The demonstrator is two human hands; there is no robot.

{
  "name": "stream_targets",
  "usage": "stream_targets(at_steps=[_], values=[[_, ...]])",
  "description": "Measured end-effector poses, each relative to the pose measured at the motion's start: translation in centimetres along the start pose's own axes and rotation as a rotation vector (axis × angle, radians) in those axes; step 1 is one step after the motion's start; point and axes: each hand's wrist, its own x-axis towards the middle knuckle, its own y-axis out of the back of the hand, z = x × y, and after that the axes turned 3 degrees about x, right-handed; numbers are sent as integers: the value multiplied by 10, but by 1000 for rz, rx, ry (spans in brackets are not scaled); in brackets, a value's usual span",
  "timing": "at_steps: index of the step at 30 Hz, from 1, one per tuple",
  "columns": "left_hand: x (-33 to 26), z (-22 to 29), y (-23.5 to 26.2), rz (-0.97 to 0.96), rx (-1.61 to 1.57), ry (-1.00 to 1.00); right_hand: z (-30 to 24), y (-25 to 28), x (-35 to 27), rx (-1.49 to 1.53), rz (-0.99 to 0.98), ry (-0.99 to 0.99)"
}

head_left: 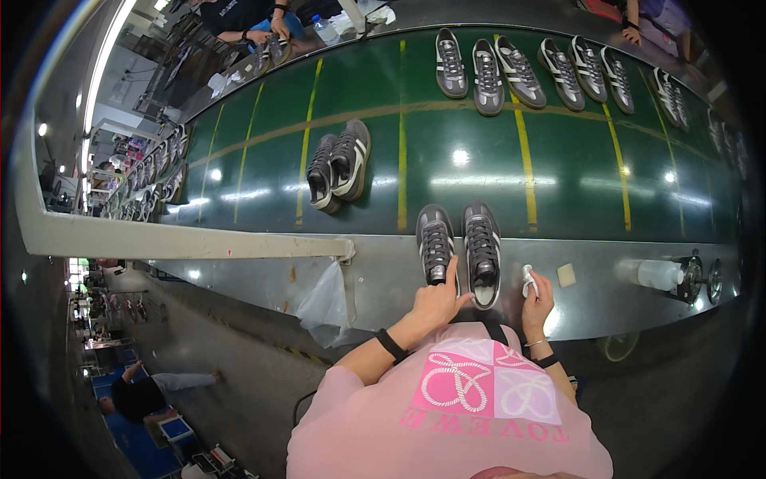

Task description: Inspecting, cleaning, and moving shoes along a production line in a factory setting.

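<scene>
A pair of dark grey sneakers with white stripes stands side by side at the metal ledge, toes pointing away from me. My left hand [435, 302] is at the heel of the left sneaker [436, 243], index finger stretched along it and thumb spread toward the right sneaker [482, 247]. Whether its other fingers touch the shoe is hard to see. To the right of the pair, my right hand [538, 303] is closed around a small crumpled white cloth [528, 279]. A flat, pale square pad [566, 275] lies just beyond that hand.
A green conveyor belt [447, 176] with yellow lines carries another pair [339, 164] and several sneakers along its far side. A clear bottle [661, 275] lies right on the metal ledge [383, 295]; a plastic bag [325, 303] hangs left, below a pale metal bar [199, 242]. Co-workers' hands [271, 32] show across the belt.
</scene>
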Motion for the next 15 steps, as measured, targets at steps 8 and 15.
stream_targets(at_steps=[8,15], values=[[44,27,-29,86,-127,37,13,-3,20,40,43,-60],[79,-1,25,106,-332,92,23,-8,30,32,45,-116]])
